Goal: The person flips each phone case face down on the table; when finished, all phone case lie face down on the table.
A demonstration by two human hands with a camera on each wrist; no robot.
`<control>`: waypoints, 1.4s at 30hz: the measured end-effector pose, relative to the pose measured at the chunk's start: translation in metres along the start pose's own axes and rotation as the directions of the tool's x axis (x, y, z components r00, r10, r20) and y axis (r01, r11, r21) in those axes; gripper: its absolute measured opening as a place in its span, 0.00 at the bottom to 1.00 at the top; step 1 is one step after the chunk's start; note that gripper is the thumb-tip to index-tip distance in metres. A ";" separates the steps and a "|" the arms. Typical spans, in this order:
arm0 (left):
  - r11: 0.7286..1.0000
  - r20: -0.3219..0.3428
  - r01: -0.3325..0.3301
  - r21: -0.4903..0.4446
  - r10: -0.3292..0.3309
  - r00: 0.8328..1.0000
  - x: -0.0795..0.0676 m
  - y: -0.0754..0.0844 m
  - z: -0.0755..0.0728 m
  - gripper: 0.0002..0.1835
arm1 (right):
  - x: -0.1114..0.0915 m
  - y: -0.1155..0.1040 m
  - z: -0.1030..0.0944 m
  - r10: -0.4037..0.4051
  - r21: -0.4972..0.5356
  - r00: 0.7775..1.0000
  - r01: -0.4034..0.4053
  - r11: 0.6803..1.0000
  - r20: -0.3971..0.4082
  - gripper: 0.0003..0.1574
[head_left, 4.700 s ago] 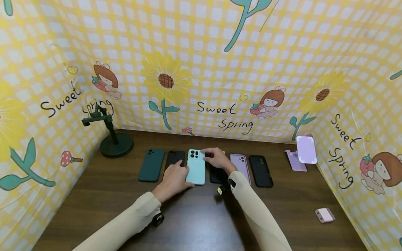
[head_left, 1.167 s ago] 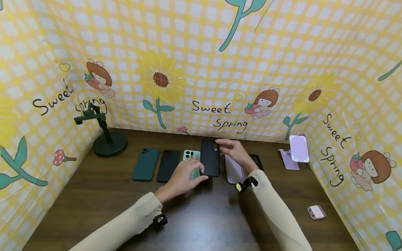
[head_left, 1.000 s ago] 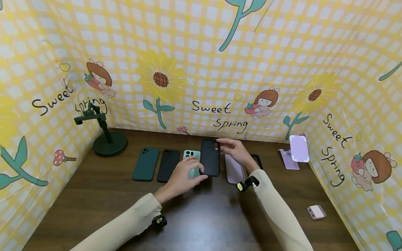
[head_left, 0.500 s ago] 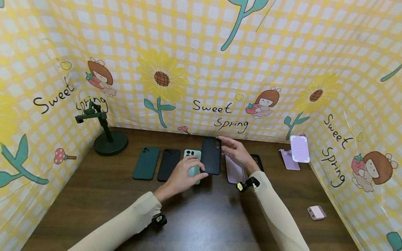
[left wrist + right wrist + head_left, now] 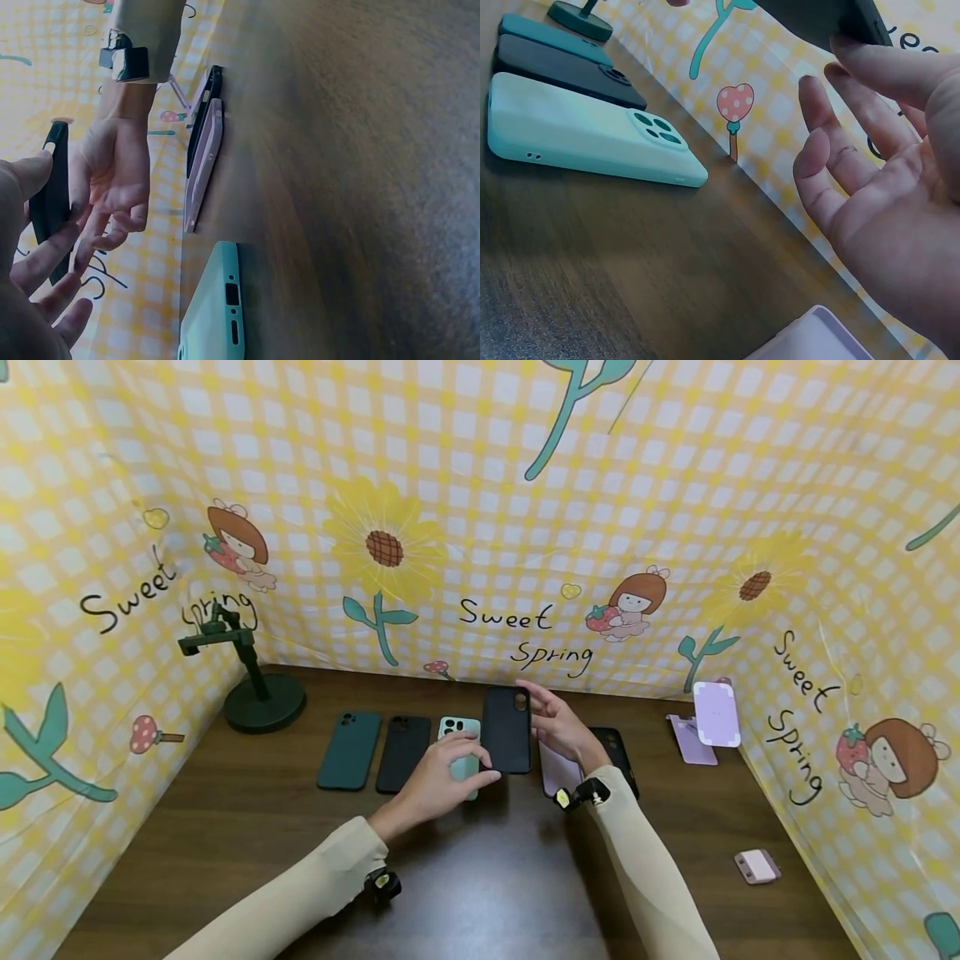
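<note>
A black phone case [image 5: 506,732] is raised off the table, its camera cutout at the upper right. My left hand [image 5: 441,777] pinches its lower left corner, and my right hand [image 5: 564,728] grips its upper right edge. From the left wrist, the held case appears edge-on between thumb and fingers. Below my left hand lies a mint phone case [image 5: 577,131], partly covered in the head view. Under my right hand lies a lilac phone case [image 5: 560,772]; another black phone case [image 5: 617,748], partly hidden by the wrist, lies to its right.
A teal phone case [image 5: 349,752] and a black phone case [image 5: 403,755] lie left of the mint one. A dark green stand [image 5: 264,703] is at the back left. At the right are a lilac folding stand [image 5: 716,715] and a small pinkish block [image 5: 757,867].
Earliest, both hands were at the mint case and the black case lay on the table. Since then the black case was lifted. Lately it rose slightly and shifted right; my right hand turned a little.
</note>
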State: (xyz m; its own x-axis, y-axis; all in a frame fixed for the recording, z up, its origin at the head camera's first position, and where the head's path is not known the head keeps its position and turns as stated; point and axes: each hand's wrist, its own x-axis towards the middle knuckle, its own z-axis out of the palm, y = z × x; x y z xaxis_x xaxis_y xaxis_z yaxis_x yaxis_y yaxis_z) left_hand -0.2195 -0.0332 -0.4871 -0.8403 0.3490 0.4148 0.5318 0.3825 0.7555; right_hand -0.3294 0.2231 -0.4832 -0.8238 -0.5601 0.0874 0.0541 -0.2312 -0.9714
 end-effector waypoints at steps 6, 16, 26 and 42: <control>0.998 0.016 -0.040 -0.048 0.041 0.999 0.002 0.003 -0.001 0.06 | -0.001 0.002 -0.001 -0.030 0.014 0.999 0.030 0.999 0.016 0.36; 0.995 0.108 -0.034 -0.092 0.044 0.993 0.000 0.003 -0.001 0.04 | 0.000 0.002 -0.007 -0.094 0.025 0.990 0.091 0.995 0.107 0.32; 0.997 0.123 -0.046 -0.066 0.054 0.991 -0.002 0.004 0.001 0.04 | -0.001 0.002 -0.005 -0.048 -0.049 0.994 0.053 0.997 0.094 0.38; 1.000 0.128 -0.025 -0.003 0.026 0.991 0.000 0.005 0.002 0.24 | -0.001 -0.001 -0.001 0.029 0.034 0.992 -0.034 0.999 0.126 0.29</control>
State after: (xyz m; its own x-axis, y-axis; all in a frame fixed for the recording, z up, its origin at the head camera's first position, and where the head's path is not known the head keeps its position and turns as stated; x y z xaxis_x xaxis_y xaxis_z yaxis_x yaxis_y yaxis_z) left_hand -0.2172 -0.0293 -0.4844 -0.8061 0.4653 0.3657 0.5526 0.3705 0.7465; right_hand -0.3297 0.2248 -0.4821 -0.7445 -0.6620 0.0861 0.1008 -0.2389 -0.9658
